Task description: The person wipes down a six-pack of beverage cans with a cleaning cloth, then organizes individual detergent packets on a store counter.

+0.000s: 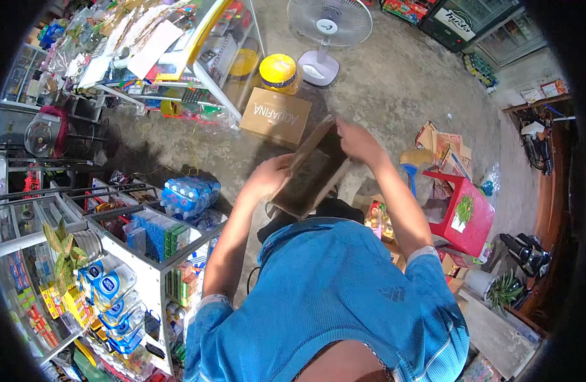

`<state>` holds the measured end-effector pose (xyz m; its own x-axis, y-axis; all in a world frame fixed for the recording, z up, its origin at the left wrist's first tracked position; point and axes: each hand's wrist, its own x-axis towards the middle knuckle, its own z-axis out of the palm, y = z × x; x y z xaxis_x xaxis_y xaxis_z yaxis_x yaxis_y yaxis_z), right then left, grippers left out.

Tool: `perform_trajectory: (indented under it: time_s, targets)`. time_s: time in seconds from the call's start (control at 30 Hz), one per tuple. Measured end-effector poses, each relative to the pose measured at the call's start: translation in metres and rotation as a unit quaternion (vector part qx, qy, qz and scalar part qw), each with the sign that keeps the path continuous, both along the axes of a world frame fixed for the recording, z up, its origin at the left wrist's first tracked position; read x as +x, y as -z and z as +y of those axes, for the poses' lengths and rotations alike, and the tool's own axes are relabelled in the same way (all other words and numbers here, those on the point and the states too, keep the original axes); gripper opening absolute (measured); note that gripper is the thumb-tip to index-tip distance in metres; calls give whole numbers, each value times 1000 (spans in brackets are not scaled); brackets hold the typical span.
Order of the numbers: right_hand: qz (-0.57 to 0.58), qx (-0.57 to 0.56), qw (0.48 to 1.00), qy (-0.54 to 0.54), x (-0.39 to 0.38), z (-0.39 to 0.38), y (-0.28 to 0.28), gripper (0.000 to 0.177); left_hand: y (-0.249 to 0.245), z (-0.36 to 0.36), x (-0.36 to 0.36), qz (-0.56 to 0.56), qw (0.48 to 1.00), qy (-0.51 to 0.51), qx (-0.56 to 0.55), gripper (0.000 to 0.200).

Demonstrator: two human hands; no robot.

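Note:
Both my hands are on an open cardboard box (312,175) in front of my body, its dark inside facing up. My left hand (269,177) grips the box's left side, fingers over the edge. At the upper right corner, my right hand (360,143) is closed on the rim. Just beyond the box, a closed Aquafina carton (276,116) sits on the concrete floor, with a yellow-lidded tub (280,71) behind it.
A standing fan (326,38) is ahead. Glass display cases (159,267) with packaged goods and a bottle pack (190,195) line the left. On the right are a red stool (462,213), flattened cardboard (447,149) and a blue-handled tool (411,175).

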<state>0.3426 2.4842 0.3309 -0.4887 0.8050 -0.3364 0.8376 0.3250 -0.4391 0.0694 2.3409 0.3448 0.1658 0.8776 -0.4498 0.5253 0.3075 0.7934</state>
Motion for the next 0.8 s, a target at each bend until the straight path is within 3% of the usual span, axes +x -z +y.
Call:
perform_trajectory:
  time_s: [0.03, 0.17, 0.23, 0.27, 0.33, 0.37, 0.43, 0.47, 0.5, 0.57, 0.67, 0.8]
  targets:
    - [0, -2, 1000, 2, 10, 0, 1, 65, 3, 2, -1, -63, 998, 2, -4, 56]
    - [38, 48, 997, 35, 39, -17, -12, 54, -4, 4, 0, -106, 992, 38, -53, 59]
    - [50, 51, 996, 61, 48, -24, -32, 52, -4, -8, -6, -244, 958, -89, -118, 74]
    - [33, 48, 995, 80, 54, -28, -39, 51, 6, -15, -13, -244, 959, -85, -118, 74]
    - [15, 47, 993, 106, 61, -37, -54, 50, 35, -28, -24, -206, 922, -256, -203, 102]
    - [30, 45, 989, 135, 63, -42, -62, 50, 31, -36, -21, -206, 924, -252, -202, 102]
    - [47, 44, 985, 161, 63, -50, -64, 50, 20, -53, -15, -223, 893, -227, -318, 120]
    - [84, 55, 981, 166, 63, -53, -62, 50, 69, -58, -26, -296, 839, -225, -396, 122]
    - [122, 66, 976, 169, 63, -55, -62, 50, 82, -58, -27, -342, 796, -233, -442, 113]
    - [142, 74, 975, 156, 55, -62, -68, 52, 92, -61, -19, -451, 780, -227, -369, 98]
    - [181, 75, 972, 129, 48, -63, -84, 56, 92, -55, -24, -455, 809, -219, -301, 89]
    - [226, 38, 970, 83, 55, -56, -101, 62, 100, -45, -25, -480, 784, -257, -299, 73]
